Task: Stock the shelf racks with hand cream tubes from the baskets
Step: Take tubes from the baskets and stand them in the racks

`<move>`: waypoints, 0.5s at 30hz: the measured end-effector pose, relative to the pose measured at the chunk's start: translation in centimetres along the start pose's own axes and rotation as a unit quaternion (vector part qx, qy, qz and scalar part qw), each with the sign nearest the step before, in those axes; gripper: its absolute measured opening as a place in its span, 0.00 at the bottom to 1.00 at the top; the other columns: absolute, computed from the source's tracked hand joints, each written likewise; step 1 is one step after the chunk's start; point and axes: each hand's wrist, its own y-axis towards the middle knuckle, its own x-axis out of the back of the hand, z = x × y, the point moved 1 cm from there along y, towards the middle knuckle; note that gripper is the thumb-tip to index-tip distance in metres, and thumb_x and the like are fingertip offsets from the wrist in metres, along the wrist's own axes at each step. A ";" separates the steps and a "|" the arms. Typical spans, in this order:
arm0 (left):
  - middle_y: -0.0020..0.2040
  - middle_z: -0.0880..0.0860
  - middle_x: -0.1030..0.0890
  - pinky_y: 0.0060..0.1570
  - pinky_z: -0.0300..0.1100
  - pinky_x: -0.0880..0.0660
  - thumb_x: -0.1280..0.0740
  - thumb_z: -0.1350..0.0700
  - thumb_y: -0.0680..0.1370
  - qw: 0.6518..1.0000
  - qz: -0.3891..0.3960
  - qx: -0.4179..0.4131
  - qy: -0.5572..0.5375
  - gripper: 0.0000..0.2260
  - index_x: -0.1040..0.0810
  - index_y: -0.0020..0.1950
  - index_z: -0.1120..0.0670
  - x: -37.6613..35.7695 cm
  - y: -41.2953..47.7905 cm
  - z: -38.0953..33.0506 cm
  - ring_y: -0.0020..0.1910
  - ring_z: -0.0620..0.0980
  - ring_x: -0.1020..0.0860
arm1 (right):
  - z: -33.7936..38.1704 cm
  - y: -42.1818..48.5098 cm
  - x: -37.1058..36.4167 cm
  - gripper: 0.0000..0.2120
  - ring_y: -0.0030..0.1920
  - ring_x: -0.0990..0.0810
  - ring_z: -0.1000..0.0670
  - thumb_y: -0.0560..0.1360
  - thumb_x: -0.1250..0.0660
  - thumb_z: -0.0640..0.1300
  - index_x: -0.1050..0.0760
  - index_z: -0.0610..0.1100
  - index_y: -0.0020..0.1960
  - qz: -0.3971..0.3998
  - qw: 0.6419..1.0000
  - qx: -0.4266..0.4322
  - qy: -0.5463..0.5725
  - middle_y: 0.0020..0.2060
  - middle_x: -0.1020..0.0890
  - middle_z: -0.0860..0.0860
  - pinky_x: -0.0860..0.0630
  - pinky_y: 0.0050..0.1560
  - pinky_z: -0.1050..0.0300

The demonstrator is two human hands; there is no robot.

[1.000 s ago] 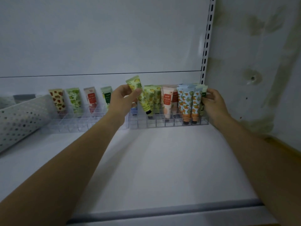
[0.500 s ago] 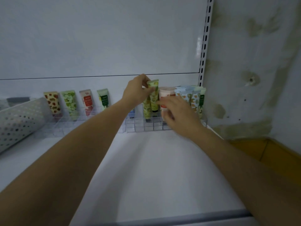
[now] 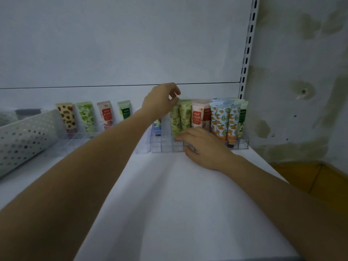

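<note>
My left hand reaches to the back of the shelf and pinches the top of a green lemon-print tube, which stands upright in the clear right rack. A matching green tube, a pink tube and orange-print tubes stand to its right in the same rack. My right hand rests with straight fingers on the rack's front edge, just below the green tubes. The bottom of the pinched tube is hidden behind my right fingers.
A second clear rack to the left holds a strawberry tube, a green tube and two others. A white perforated basket lies at the far left. The slotted shelf upright and a stained wall bound the right side.
My left hand has swung the green tube from tilted to upright and lowered it into the rack. My right hand moved from the rack's right end to its front edge.
</note>
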 end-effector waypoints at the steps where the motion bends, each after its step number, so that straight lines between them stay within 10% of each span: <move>1: 0.53 0.51 0.21 0.47 0.43 0.26 0.38 0.58 0.78 1.000 -0.007 -0.003 0.011 0.09 0.24 0.56 0.55 0.8 -0.1 0.4 0.43 0.47 0.27 | 0.2 0.1 0.1 0.16 0.52 0.23 0.41 0.73 0.39 0.41 0.22 0.39 0.57 -0.007 1.000 0.000 0.002 0.53 0.20 0.44 0.24 0.51 0.45; 15: 0.58 0.56 0.23 0.55 0.46 0.30 0.37 0.55 0.78 0.977 0.026 0.086 0.195 0.12 0.25 0.60 0.56 19.7 -6.2 12.8 0.54 0.55 0.25 | 13.7 12.3 -0.4 0.17 0.57 0.26 0.41 0.77 0.41 0.43 0.27 0.40 0.64 -0.027 0.994 0.091 0.056 0.56 0.22 0.43 0.29 0.57 0.48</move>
